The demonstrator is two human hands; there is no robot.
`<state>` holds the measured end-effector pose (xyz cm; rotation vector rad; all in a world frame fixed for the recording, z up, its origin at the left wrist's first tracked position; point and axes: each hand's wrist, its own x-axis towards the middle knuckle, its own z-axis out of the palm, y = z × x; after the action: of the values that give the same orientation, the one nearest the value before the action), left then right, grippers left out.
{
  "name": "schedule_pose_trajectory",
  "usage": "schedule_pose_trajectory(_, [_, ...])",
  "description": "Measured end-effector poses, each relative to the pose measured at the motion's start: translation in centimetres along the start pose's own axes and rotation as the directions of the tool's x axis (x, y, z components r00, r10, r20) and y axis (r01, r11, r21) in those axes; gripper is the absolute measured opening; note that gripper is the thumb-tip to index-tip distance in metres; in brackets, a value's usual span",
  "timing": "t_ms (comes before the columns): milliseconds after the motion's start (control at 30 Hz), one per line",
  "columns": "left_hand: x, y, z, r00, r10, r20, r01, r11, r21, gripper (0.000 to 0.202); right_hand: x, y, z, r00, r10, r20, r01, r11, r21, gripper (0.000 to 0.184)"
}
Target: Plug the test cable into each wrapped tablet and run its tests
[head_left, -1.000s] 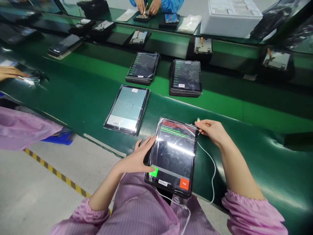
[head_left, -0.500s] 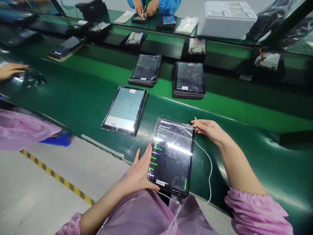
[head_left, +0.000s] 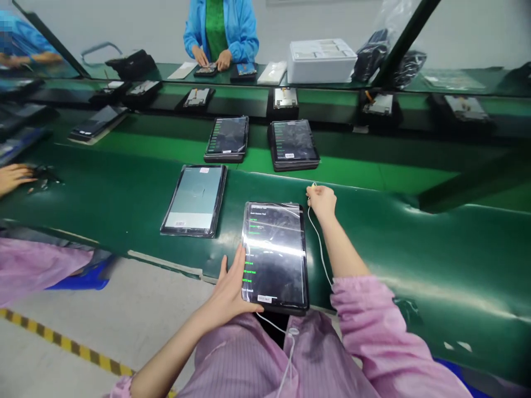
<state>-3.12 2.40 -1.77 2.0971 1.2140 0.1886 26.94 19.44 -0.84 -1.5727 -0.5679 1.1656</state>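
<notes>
My left hand (head_left: pixel 227 292) grips the lower left edge of a black tablet (head_left: pixel 274 260), thumb at its bottom edge and fingers along its side. Green and white lines of test text show on its film-covered screen, under a bright glare. Just beyond the tablet's upper right corner, my right hand (head_left: pixel 323 200) is closed in a pinch on the end of a thin white cable (head_left: pixel 320 243), apart from the tablet. A small yellowish part shows at the fingertips. Another white cable (head_left: pixel 286 362) hangs over my pink smock. Left of the tablet lies a second tablet (head_left: pixel 194 199) with a pale lit screen.
Two stacks of tablets, one on the left (head_left: pixel 227 135) and one on the right (head_left: pixel 295 141), sit on the green line. Opened devices on black blocks stand behind them. A white foam box (head_left: pixel 321 61) is at the back. Across the line works a person in blue (head_left: pixel 222 33); a co-worker's hand (head_left: pixel 14 178) is at left.
My right hand has drawn away from the tablet's upper right corner, still pinching the cable. My left hand keeps its hold. The view has tilted up and shifted right.
</notes>
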Motion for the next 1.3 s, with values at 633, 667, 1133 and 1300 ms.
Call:
schedule_pose_trajectory(633, [-3.7,-0.3,5.5,0.812,-0.524,-0.257,0.229,0.69,-0.687,0.075,8.2,-4.9,-0.9,0.978,0.079,-0.194,-0.03,0.97,0.241,0.035])
schedule_pose_trajectory(667, [-3.6,-0.2,5.3,0.804,-0.548,-0.233,0.226,0.642,-0.732,0.078,8.7,-5.2,-0.8,0.974,0.082,-0.212,-0.029,0.97,0.241,0.035])
schedule_pose_trajectory(1133, [1.4,-0.8,-5.6,0.924,-0.242,0.297,0.36,0.281,-0.89,0.056,8.8,-5.5,-0.9,0.988,-0.065,-0.14,0.102,0.955,0.278,0.039])
schedule_pose_trajectory(1300, [5.1,-0.7,-9.1,0.939,-0.177,0.293,0.339,0.355,-0.871,0.049,3.8,-5.1,-6.7,0.969,-0.163,-0.184,0.207,0.944,0.256,0.062])
